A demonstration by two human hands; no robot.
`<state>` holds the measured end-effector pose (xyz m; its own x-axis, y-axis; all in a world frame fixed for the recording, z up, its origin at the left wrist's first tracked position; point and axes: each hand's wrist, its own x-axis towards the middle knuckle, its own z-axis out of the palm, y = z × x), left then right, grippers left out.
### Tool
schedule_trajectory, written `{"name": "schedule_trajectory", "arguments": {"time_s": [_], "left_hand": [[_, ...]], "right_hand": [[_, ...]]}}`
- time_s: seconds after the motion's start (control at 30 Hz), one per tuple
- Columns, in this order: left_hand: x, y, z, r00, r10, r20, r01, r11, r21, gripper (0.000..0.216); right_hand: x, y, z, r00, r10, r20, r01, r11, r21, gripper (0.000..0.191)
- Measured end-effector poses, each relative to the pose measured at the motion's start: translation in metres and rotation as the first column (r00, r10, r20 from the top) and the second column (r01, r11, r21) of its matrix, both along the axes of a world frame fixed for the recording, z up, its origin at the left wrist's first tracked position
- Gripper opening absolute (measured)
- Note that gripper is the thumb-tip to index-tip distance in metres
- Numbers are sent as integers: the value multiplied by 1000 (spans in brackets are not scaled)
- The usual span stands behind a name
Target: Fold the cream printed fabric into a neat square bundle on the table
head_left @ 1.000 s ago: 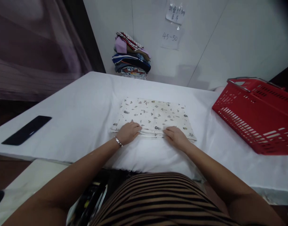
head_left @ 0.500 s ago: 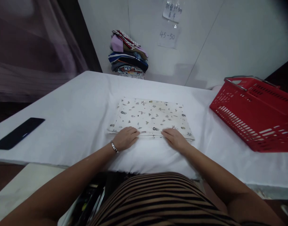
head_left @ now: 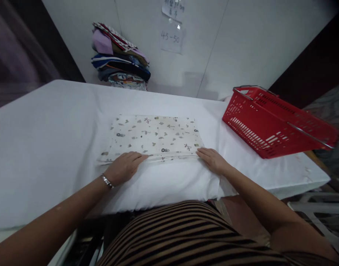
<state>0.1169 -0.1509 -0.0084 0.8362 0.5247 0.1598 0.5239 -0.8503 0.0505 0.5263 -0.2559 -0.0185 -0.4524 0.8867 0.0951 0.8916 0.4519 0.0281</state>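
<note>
A white cloth point(head_left: 155, 135) with small grey and brown prints lies folded in a flat rectangle in front of me, its layers showing along the near edge. My left hand point(head_left: 126, 167), with a silver bracelet at the wrist, rests on that near edge left of the middle, fingers stretched out over it. At the near right corner, my right hand point(head_left: 212, 159) touches the fabric with its fingers extended and close together. Both thumbs are mostly hidden. Neither hand lifts the cloth off the table.
The cloth lies on a table point(head_left: 67, 111) with a white cover. A red plastic basket point(head_left: 269, 122) with metal handles stands at the right. Behind the table is a pile of folded fabrics point(head_left: 122, 57) against the wall, and a paper sign point(head_left: 171, 38) hangs there reading 45-50.
My view has turned to the right; the dark flat object on the left is out of sight. My right hand has slid outward to the cloth's near right corner. The hands are farther apart.
</note>
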Motion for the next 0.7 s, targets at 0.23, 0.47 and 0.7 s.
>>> {"name": "schedule_trajectory", "arguments": {"time_s": [0.23, 0.47, 0.7], "left_hand": [[6, -2, -3, 999, 47, -24, -46, 998, 37, 54], [11, -2, -3, 997, 58, -45, -54, 996, 77, 57], [18, -2, -4, 999, 11, -45, -9, 999, 50, 56]], "right_hand": [[-9, 8, 5, 998, -5, 64, 3, 1000, 27, 43], [-19, 10, 0, 997, -48, 68, 39, 992, 122, 36], [8, 20, 1, 999, -31, 41, 24, 989, 148, 34]]}}
